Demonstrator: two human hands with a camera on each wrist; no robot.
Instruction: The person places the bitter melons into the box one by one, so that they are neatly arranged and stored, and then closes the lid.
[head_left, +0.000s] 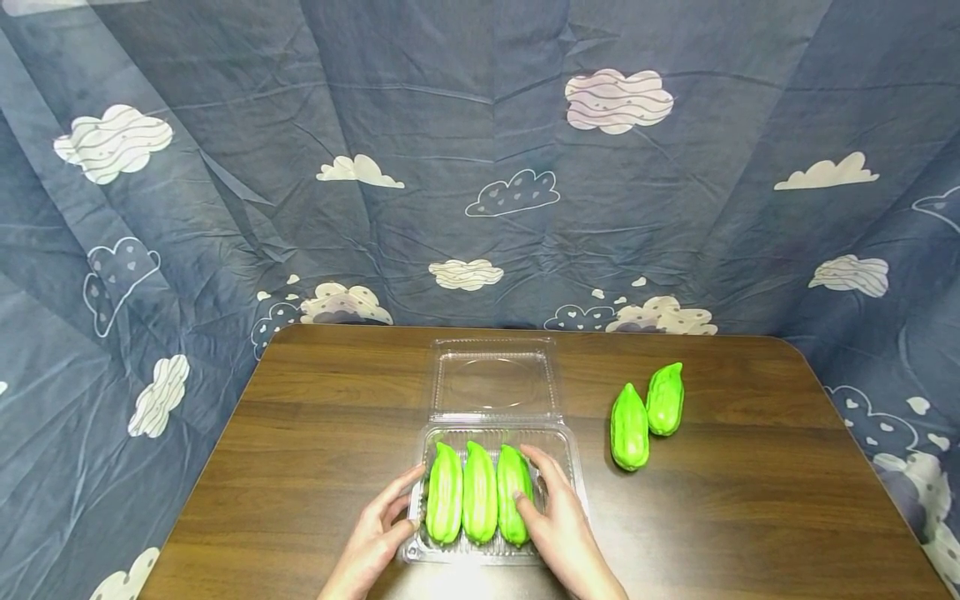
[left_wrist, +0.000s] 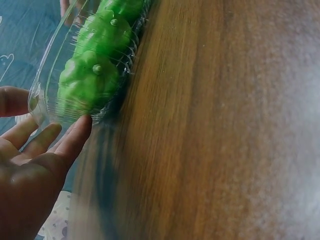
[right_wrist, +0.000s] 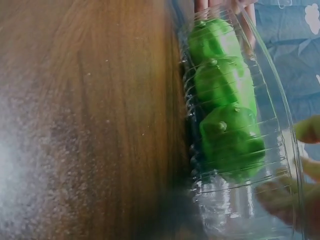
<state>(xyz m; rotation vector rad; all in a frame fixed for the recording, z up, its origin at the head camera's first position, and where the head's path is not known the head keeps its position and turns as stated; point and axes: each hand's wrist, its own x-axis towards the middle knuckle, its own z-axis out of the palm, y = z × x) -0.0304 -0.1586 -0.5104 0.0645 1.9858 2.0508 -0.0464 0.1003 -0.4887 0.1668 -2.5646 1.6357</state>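
Left hand (head_left: pixel 380 523) pinches the clear container (head_left: pixel 561 440), right hand (head_left: pixel 561 521) spread over the rightmost green vegetable (head_left: pixel 509 492) inside.

Head view: lighting was bright and fairly even across the backdrop (head_left: pixel 420 100). A strong white glare burned out the tabletop (head_left: pixel 300 467) at its near edge, below the clear container (head_left: pixel 577 479). Highlights washed out detail on the green vegetables (head_left: pixel 480 496); faint shadows lay beside the right-hand pair. Both wrist views were dimmer and grainy, with hazy glare bleaching bare wood. The right hand (head_left: pixel 562 525) appeared soft in its wrist view.
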